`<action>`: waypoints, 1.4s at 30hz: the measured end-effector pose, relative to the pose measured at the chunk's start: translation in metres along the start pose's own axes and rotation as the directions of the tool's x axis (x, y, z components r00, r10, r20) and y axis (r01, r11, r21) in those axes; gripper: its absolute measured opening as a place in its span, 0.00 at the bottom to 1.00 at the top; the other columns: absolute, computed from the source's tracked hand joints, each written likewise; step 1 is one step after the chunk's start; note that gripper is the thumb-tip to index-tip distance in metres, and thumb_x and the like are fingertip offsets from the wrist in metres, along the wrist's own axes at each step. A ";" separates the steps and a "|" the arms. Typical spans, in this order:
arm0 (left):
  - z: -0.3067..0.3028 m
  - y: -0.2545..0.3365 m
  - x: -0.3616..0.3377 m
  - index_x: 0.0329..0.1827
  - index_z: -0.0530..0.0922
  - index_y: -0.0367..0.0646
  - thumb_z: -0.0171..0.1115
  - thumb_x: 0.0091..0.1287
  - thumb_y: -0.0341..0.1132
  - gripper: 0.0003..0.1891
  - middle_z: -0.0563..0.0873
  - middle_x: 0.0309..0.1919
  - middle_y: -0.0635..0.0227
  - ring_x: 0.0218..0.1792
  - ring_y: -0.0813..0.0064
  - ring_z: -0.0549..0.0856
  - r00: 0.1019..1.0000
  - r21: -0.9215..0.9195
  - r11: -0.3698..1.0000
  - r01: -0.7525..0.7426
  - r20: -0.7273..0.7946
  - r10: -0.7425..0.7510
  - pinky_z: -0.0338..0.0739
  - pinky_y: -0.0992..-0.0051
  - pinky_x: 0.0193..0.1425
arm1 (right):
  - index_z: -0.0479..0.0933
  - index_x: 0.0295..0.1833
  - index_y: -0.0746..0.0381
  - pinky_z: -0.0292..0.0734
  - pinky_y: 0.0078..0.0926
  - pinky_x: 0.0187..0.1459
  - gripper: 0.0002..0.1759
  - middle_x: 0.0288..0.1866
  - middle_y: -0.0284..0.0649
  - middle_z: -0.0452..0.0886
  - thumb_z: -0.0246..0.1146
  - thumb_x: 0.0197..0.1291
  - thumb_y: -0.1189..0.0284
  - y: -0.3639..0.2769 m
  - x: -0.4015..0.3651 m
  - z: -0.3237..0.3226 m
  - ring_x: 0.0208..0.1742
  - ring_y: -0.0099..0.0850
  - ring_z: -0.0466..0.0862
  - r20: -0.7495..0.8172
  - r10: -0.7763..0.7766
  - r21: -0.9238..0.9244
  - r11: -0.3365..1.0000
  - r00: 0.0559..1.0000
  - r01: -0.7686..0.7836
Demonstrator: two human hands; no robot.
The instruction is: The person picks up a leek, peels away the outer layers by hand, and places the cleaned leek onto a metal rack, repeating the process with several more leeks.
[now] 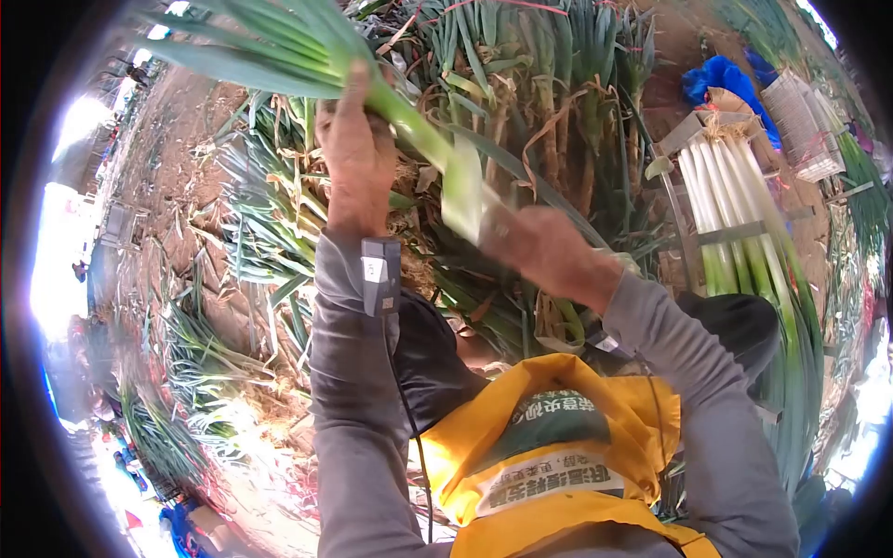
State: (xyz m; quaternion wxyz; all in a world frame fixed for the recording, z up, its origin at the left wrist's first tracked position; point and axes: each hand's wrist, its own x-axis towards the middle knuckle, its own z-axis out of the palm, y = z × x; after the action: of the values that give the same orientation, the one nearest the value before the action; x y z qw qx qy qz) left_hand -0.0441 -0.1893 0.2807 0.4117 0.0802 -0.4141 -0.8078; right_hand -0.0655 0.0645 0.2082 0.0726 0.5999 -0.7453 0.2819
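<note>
My left hand [358, 158] is closed around a large green onion [409, 121], just below where its broad green leaves fan out to the upper left. The stalk slants down to the right, toward my right hand [553, 256]. A wide, pale, blurred strip at the stalk's lower end [462, 191] runs to the fingers of my right hand, which are curled shut on it. Motion smears those fingertips, and the root end is hidden. Beneath both hands lie more green onions with dry, brownish outer leaves [558, 121].
On the right, a bundle of clean white-stalked green onions [721, 186] lies in a metal rack [679, 219]. Beyond it are a blue plastic bag [735, 88] and another pale bundle [805, 126]. Loose green onions [270, 205] and leaf scraps cover the ground at left.
</note>
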 end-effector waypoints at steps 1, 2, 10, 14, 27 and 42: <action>-0.001 -0.002 0.002 0.61 0.78 0.40 0.73 0.70 0.31 0.19 0.85 0.51 0.63 0.48 0.67 0.88 0.997 -0.030 0.998 -0.059 -0.053 0.057 0.88 0.64 0.57 | 0.78 0.46 0.60 0.85 0.37 0.35 0.11 0.41 0.39 0.78 0.66 0.57 0.76 -0.010 -0.009 -0.001 0.38 0.38 0.87 0.074 -0.112 0.019 0.994 0.991 0.111; -0.002 -0.001 0.006 0.61 0.78 0.40 0.73 0.70 0.31 0.19 0.85 0.51 0.63 0.48 0.67 0.88 0.997 -0.034 0.998 -0.057 -0.049 0.055 0.88 0.64 0.57 | 0.78 0.45 0.61 0.87 0.36 0.37 0.09 0.42 0.38 0.79 0.65 0.58 0.77 -0.015 -0.013 -0.001 0.41 0.35 0.87 0.144 -0.229 0.044 0.973 0.963 0.225; -0.021 0.008 0.021 0.61 0.73 0.42 0.69 0.73 0.47 0.24 0.87 0.40 0.60 0.33 0.72 0.84 0.992 -0.039 0.992 -0.121 0.043 0.123 0.83 0.69 0.40 | 0.78 0.48 0.61 0.80 0.37 0.33 0.06 0.35 0.42 0.82 0.64 0.69 0.71 -0.009 -0.006 -0.014 0.33 0.42 0.86 0.112 0.188 0.389 0.895 0.976 -0.218; -0.028 0.033 0.024 0.57 0.71 0.41 0.69 0.73 0.48 0.23 0.87 0.42 0.59 0.34 0.72 0.83 0.965 0.081 0.986 -0.145 -0.208 0.159 0.82 0.70 0.40 | 0.79 0.51 0.62 0.81 0.43 0.40 0.10 0.39 0.49 0.85 0.63 0.68 0.69 0.020 -0.112 0.044 0.39 0.51 0.87 0.410 0.198 0.075 0.966 0.891 -0.249; -0.148 0.031 0.050 0.73 0.65 0.34 0.59 0.71 0.29 0.27 0.82 0.49 0.57 0.45 0.67 0.84 0.918 0.684 0.665 -0.300 0.019 0.395 0.84 0.67 0.52 | 0.67 0.71 0.63 0.79 0.49 0.42 0.32 0.51 0.53 0.83 0.68 0.69 0.60 0.019 -0.050 0.032 0.45 0.54 0.86 0.097 0.489 0.164 0.851 0.867 -0.499; -0.186 0.030 0.036 0.66 0.74 0.30 0.48 0.80 0.35 0.20 0.85 0.47 0.57 0.45 0.67 0.84 0.805 0.414 0.895 0.166 -0.581 0.119 0.80 0.70 0.50 | 0.80 0.51 0.65 0.77 0.34 0.23 0.09 0.31 0.43 0.83 0.66 0.68 0.74 -0.094 -0.104 -0.135 0.23 0.37 0.84 0.244 0.160 -0.002 0.986 0.956 -0.165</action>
State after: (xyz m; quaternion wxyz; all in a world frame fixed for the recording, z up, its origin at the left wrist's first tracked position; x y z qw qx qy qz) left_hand 0.0374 -0.3374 0.1907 0.4804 0.4253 -0.4370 -0.6304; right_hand 0.0198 0.2102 0.3053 -0.0483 0.5673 -0.7927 0.2179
